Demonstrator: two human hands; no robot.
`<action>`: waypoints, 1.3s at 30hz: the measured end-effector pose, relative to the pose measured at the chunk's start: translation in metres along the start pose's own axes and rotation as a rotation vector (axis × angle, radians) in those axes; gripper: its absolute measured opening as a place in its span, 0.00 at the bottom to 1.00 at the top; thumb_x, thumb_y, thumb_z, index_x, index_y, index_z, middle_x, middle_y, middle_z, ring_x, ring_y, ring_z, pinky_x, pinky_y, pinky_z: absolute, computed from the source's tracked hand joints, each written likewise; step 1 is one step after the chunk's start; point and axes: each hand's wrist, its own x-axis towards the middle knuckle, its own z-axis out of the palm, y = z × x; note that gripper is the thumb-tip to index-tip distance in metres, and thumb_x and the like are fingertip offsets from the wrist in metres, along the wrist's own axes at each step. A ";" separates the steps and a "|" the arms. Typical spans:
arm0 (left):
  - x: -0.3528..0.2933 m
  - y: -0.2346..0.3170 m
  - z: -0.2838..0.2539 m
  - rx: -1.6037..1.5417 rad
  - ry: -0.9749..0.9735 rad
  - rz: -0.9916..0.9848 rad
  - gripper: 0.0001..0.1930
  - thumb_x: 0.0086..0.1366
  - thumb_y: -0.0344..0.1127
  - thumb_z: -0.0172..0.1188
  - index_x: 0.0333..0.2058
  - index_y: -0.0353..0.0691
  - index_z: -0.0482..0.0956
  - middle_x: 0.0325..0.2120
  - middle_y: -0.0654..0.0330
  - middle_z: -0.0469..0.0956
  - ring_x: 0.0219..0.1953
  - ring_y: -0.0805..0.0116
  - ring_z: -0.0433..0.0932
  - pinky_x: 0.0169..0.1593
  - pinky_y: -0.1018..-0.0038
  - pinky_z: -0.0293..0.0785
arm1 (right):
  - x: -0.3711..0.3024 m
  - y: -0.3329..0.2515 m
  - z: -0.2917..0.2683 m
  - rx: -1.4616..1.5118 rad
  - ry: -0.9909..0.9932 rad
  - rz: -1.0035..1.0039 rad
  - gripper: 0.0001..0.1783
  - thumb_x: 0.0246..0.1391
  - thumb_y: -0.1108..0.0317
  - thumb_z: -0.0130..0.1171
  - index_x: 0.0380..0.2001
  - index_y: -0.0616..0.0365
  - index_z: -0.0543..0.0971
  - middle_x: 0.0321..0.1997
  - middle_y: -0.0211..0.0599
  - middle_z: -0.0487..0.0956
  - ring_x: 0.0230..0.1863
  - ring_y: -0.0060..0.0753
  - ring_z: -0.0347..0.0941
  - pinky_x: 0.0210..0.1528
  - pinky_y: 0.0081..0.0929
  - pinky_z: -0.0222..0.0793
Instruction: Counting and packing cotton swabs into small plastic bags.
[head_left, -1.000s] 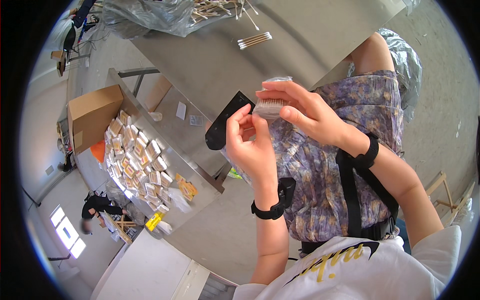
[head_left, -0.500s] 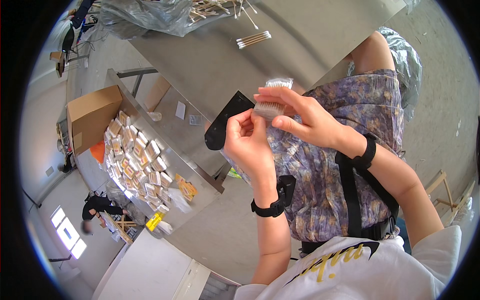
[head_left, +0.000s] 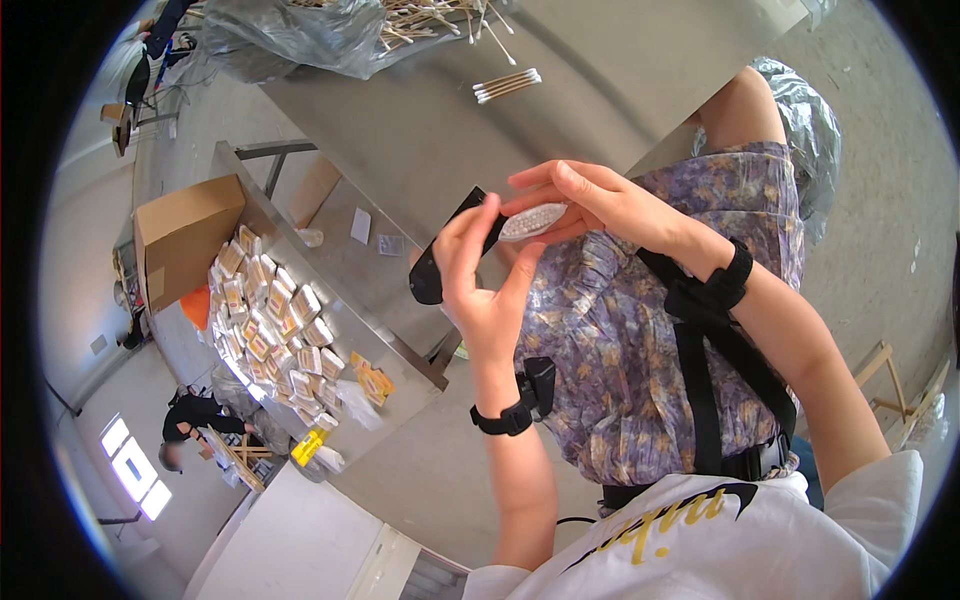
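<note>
A small clear-wrapped pack of cotton swabs is held over my lap, its white swab tips facing up. My right hand grips it from the right, with fingers behind and below it. On the pack's left, my left hand has its thumb and fingers spread apart around the near end. Its thumb tip lies close to the pack; whether they touch I cannot tell. Beyond my hands, a short row of loose cotton swabs lies on the metal table.
A grey plastic bag with many loose swabs sits at the table's far left. On a lower left table are a heap of packed swabs, a cardboard box and a yellow packet. A black panel stands beside my left hand.
The pack has been turned so its swab tips face up. My left fingers have come off its lower edge and spread; my right hand has moved under and behind it.
</note>
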 end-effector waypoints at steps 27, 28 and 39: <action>0.000 -0.026 0.022 -0.372 0.063 -0.181 0.12 0.63 0.22 0.66 0.46 0.35 0.84 0.45 0.61 0.81 0.45 0.73 0.79 0.48 0.76 0.75 | 0.010 0.004 0.008 -0.621 0.256 -0.373 0.03 0.55 0.77 0.62 0.34 0.62 0.79 0.37 0.35 0.79 0.34 0.35 0.78 0.36 0.27 0.75; 0.001 -0.022 0.021 -0.370 0.069 -0.161 0.12 0.61 0.21 0.66 0.44 0.36 0.85 0.43 0.61 0.82 0.45 0.72 0.79 0.48 0.76 0.76 | 0.010 0.003 0.007 -0.680 0.262 -0.427 0.03 0.54 0.77 0.63 0.34 0.62 0.80 0.37 0.35 0.79 0.34 0.33 0.78 0.36 0.26 0.75; 0.007 -0.019 0.025 -0.267 0.135 -0.124 0.07 0.62 0.21 0.65 0.39 0.33 0.86 0.40 0.57 0.85 0.44 0.71 0.82 0.48 0.76 0.79 | 0.008 -0.006 0.007 -0.820 0.360 -0.507 0.04 0.52 0.77 0.66 0.32 0.60 0.81 0.37 0.30 0.80 0.29 0.26 0.76 0.31 0.21 0.73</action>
